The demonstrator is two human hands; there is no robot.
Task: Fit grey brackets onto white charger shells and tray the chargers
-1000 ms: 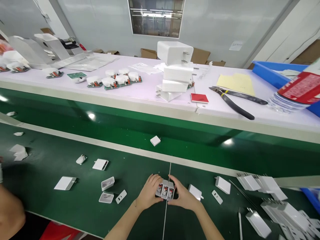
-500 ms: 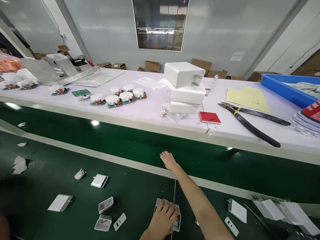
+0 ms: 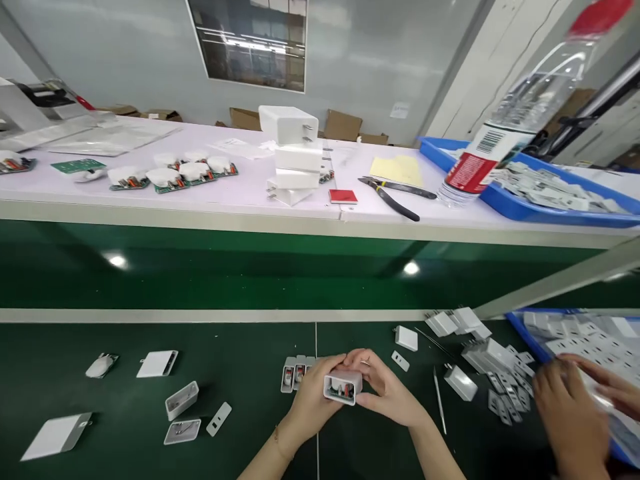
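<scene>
In front of me I hold a white charger housing (image 3: 335,393), its open end toward me and a circuit board with orange parts showing inside. My left hand (image 3: 316,392) is closed around its left side. On the other side, my right hand (image 3: 387,390) grips it with thumb below and fingers above. Just left of my left hand stand more open housings (image 3: 289,375) with circuit parts in them. A closed charger (image 3: 406,338) and a white two-slot cover (image 3: 400,361) lie beyond my right hand.
At right, another person's hands (image 3: 575,407) work by a blue tray (image 3: 520,327) of white covers. Chargers (image 3: 493,357) and a thin metal tool (image 3: 440,400) lie nearer. Empty housings (image 3: 182,431) sit left. The shelf above bears pliers (image 3: 395,200), a bottle (image 3: 493,150) and stacked chargers (image 3: 297,157).
My view has turned right, bringing the bottle and another person's hands into sight. My right hand has come back from the green channel, and both hands now hold one housing.
</scene>
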